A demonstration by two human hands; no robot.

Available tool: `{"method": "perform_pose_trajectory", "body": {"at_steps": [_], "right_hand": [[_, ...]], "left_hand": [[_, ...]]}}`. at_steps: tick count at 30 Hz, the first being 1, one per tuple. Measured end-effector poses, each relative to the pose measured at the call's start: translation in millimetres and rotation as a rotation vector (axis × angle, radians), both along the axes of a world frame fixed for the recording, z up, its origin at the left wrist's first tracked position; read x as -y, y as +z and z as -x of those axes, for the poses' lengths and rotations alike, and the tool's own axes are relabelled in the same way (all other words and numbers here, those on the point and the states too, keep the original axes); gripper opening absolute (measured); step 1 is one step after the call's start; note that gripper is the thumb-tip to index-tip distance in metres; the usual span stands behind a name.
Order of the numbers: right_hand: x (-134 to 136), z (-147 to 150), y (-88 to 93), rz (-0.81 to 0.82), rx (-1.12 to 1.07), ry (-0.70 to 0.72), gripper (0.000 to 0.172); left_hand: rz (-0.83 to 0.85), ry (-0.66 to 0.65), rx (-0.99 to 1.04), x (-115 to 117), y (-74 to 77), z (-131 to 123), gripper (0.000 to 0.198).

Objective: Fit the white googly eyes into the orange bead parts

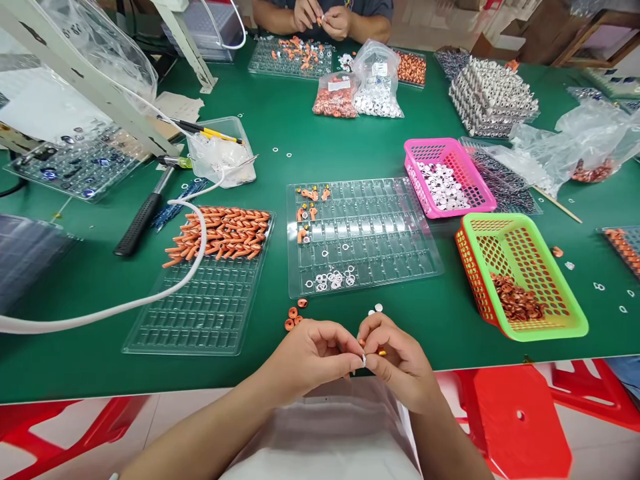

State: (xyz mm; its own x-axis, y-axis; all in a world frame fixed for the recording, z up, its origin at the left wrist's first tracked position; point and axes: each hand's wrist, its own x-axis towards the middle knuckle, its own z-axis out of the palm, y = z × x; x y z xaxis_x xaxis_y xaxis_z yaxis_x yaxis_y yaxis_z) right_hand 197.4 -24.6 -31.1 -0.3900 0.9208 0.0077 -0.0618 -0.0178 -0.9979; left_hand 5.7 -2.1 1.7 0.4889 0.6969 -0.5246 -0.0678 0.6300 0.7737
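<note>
White piece (364, 360): tiny, at the fingertips, by the near edge of the table (350, 147), about midway along it. Left hand (313, 353): thumb and forefinger pinched on the white piece. Right hand (400, 363): fingers curled round an orange-and-yellow part (382, 352), mostly hidden, its thumb and forefinger meeting the white piece; exact seating cannot be told. Technique, my judgement: pinch lightly, square the two pieces before pressing, and work farther in from the near edge so that a dropped piece lands on the table. Just beyond the hands: orange rings (290, 324) by the left, white discs (379, 307) by the right. Farther in, a clear tray (380, 227) carries small orange assemblies (310, 194) at its far left corner and white rings (336, 279) at its near left. Left of it, a second tray (190, 320) holds orange parts (225, 233) along its far half. Toward the right edge: green basket (550, 331) with brown-orange pieces, pink basket (450, 210) with white ones. Writing: two bags (335, 105) (379, 103) near the far edge bear white labels, too small to read; no brand legible. At the far edge, a co-worker's hands (337, 22) hold something small.
</note>
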Motion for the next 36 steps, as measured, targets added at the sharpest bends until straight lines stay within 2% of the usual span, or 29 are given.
{"method": "perform_pose_trajectory", "body": {"at_steps": [10,17,36], "right_hand": [[-7.0,-4.8,6.1,0.031,0.052,0.094,0.009],[-6.0,-3.6,5.2,0.083,-0.017,0.085,0.009],[-5.6,-2.3,3.3,0.157,-0.077,0.078,0.007]], "left_hand": [[-0.004,-0.058,-0.071,-4.1,2.5,1.5,0.013],[-0.099,-0.057,-0.109,-1.3,3.1,0.1,0.01],[-0.057,-0.029,-0.067,-0.9,1.8,1.7,0.017]]}}
